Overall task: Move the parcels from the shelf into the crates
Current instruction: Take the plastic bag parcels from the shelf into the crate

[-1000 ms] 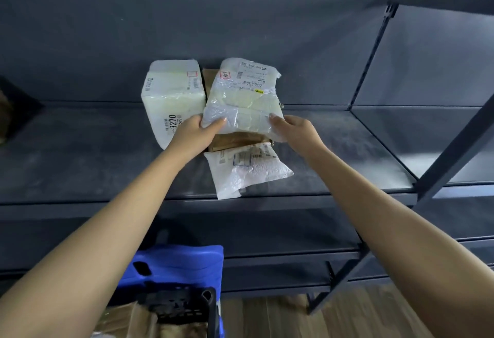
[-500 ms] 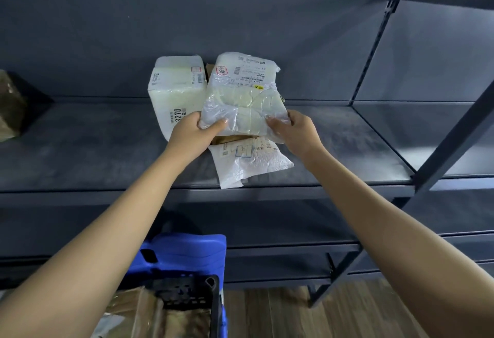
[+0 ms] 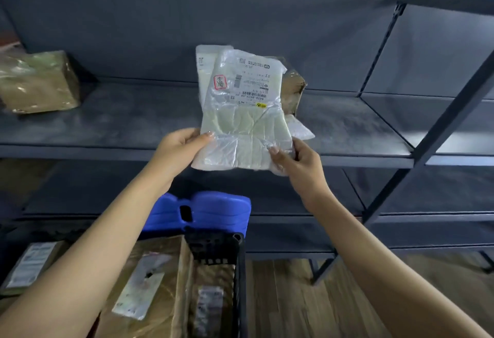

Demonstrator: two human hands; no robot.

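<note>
**Parcel held off the shelf, crate waiting below**

Both hands pinch the parcel (image 3: 246, 113) by its bottom corners. The left hand (image 3: 179, 147) has its thumb across the front of the lower-left edge, and the right hand (image 3: 296, 161) has its thumb on the lower-right corner. The other fingers are tucked behind. A two-corner grip probably suits a soft bag like this, since it stays flat instead of folding and the label faces the wearer.

The parcel hangs in the air in front of the shelf (image 3: 120, 121), touching nothing but the hands. The crate (image 3: 213, 246) stands on the floor below and a little to the left, so the drop should be short. It already holds cartons (image 3: 160, 270).

The parcel is a clear, crinkled plastic bag over pale greenish-white folded contents. Its upper half carries a white label with barcodes, a red stamp and a small yellow sticker (the print seems upside down from here).

A white parcel (image 3: 204, 70), a brown box (image 3: 292, 86) and a flat mailer (image 3: 302, 130) remain on the shelf behind it. A taped box (image 3: 37, 83) sits well apart at the far left.
</note>
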